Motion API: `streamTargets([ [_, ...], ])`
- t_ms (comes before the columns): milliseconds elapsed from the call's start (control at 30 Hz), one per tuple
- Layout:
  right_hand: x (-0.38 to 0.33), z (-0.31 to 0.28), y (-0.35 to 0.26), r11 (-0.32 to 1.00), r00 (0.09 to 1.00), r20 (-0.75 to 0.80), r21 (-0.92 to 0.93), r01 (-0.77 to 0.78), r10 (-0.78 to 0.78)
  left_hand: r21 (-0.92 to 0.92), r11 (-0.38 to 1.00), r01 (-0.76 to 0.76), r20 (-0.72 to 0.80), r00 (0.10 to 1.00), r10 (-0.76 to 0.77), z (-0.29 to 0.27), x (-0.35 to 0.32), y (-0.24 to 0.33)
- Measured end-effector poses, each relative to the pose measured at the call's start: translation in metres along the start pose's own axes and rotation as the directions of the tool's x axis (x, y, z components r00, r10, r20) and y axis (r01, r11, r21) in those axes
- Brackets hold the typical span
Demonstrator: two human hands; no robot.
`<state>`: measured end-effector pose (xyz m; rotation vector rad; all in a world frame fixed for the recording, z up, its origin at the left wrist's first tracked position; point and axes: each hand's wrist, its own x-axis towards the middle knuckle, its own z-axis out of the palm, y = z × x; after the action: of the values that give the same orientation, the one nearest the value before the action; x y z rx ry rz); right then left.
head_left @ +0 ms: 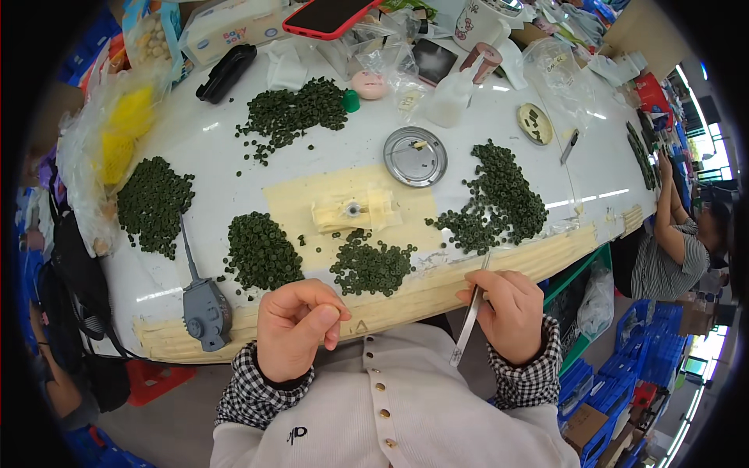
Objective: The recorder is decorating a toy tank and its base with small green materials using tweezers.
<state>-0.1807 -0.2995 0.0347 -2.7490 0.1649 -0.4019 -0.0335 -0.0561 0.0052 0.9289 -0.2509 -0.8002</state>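
Note:
My left hand (300,327) is over the table's front edge, thumb and fingertips pinched together. Whatever may be between them is too small to make out. In my right hand (511,312) are metal tweezers (470,324), one end toward the table and the other slanting down toward my body. Just beyond my hands lies a pile of small dark green wheel-like parts (373,267), with a denser green pile (264,251) to its left. Behind them a tape-wrapped block (355,210) with a small metal-looking piece at its middle sits on yellow tape. A grey toy tank turret (207,313) lies left of my left hand.
More green parts form piles at the right (503,199), far left (154,204) and back (292,113). A round metal tin lid (415,157) lies mid-table. Behind stand a white bottle (452,97) and a red-cased phone (329,15). Another person (679,249) works at the right.

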Motion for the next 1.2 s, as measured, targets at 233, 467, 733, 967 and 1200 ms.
streamTargets([
  [233, 0.007, 0.0, 0.03, 0.951, 0.979, 0.068, -0.23, 0.205, -0.194, -0.002, 1.0, 0.008, -0.006, 1.0, -0.008, 0.008, 0.013, -0.003],
  [467, 0.005, 0.006, 0.047, 0.924, 0.929, 0.146, -0.136, 0.358, -0.339, -0.017, 1.0, -0.025, -0.012, 1.0, 0.025, 0.006, 0.014, 0.0],
  [733, 0.006, 0.014, 0.041, 0.942, 0.942, 0.091, -0.066, 0.329, -0.323, -0.127, 0.99, 0.066, -0.046, 0.996, -0.072, 0.008, 0.015, 0.005],
  [967, 0.002, 0.015, 0.038, 0.953, 0.955, 0.065, -0.072, 0.293, -0.288, -0.175, 0.982, 0.068, -0.067, 0.994, -0.081, 0.003, 0.01, 0.006],
  [1200, 0.005, 0.009, 0.046, 0.957, 0.957, 0.007, -0.018, 0.291, -0.291, -0.139, 0.99, 0.005, -0.025, 1.0, -0.008, 0.004, 0.01, 0.002],
])
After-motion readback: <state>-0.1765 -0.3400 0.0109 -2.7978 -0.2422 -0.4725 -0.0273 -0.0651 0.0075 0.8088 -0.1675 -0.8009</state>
